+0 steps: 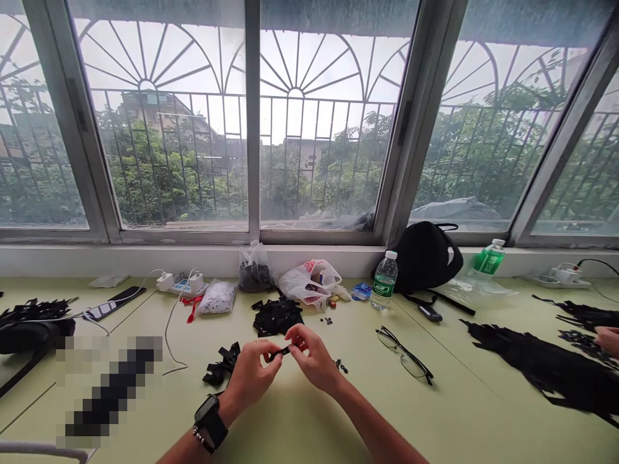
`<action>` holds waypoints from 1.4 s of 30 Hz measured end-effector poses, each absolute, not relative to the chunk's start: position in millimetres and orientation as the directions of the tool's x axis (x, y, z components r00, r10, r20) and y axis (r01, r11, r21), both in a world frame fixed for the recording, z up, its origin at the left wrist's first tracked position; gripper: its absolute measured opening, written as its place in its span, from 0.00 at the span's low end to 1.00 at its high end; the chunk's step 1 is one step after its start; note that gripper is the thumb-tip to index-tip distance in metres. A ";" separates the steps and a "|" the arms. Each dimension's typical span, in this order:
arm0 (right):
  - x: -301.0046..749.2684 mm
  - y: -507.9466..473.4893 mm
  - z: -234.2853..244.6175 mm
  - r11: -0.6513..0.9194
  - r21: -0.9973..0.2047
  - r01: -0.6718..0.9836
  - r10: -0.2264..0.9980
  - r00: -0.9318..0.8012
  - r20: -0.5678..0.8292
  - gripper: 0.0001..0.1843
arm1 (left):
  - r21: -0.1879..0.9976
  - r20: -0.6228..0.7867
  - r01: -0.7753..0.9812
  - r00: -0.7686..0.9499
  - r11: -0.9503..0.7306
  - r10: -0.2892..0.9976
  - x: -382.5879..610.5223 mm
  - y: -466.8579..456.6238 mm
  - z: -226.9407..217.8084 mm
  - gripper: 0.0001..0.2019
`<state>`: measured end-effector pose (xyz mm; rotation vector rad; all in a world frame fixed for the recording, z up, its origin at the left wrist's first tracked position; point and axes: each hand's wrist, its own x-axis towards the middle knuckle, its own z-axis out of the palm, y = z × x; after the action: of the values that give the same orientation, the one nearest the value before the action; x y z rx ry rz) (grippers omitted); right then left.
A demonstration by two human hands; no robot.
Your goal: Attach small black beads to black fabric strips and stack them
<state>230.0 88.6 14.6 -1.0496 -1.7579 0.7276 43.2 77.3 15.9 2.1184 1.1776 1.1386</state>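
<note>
Windows: wide panes (pixel 251 129) along the far side, metal bars and trees outside.
Table: pale green (pixel 290 419), runs the full width under you.
Far left: phone (pixel 116 303), power strip (pixel 186 287) with two white chargers (pixel 196 281), and clear bag (pixel 254 270) holding dark pieces.
Far middle: white plastic bag (pixel 309 283), water bottle (pixel 384 280), black bag (pixel 425 258), green-label bottle (pixel 488 261).
Right: black fringe sheet (pixel 546 367) lying flat; another person's hand (pixel 608 339) at the right edge, on or just above more black fringe (pixel 585 316).
Left: dark heap (pixel 33 322); pixelated patch (pixel 111 386) hides what lies near it.
Near right: glasses (pixel 403 353), lenses down or folded open, cannot tell which.
Pile: black scraps (pixel 278 316) just beyond your hands.
Your hands: left hand (pixel 251 374), watch (pixel 210 422) on its wrist; right hand (pixel 314 357). Both raised over the table, close together.
Fingers: curled, not spread; both hands pinch one piece between fingertips and thumbs.
Held: black piece (pixel 280 352), small, between your hands, clear of the table.
Beside left hand: black bow-like scrap (pixel 222 364), just left of it.
Beside right hand: tiny dark beads (pixel 341 366).
</note>
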 end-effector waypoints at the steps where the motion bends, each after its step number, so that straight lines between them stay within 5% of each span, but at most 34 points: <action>1: 230.1 86.3 16.0 0.503 -0.773 0.387 0.864 -0.200 0.463 0.06 | 0.709 0.442 0.471 0.282 -0.524 0.851 43.2 77.5 15.6 0.10; 6: 230.9 75.8 17.3 0.648 -0.477 0.594 0.739 -0.336 0.584 0.05 | 0.698 0.441 0.514 0.239 -0.498 0.865 42.4 78.9 14.0 0.10; 21: 227.8 76.0 5.4 0.560 -0.144 0.816 0.757 -0.433 0.490 0.07 | 0.583 0.470 0.581 0.330 -0.569 0.819 41.1 75.3 13.2 0.10; 42: 219.5 72.5 -4.1 0.583 0.130 0.802 0.704 -0.579 0.412 0.06 | 0.544 0.427 0.618 0.378 -0.567 0.821 44.7 72.2 11.0 0.11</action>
<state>219.5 72.5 -4.1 -1.2287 -2.5005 -0.4366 44.7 72.2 11.0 2.3478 1.2670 0.9821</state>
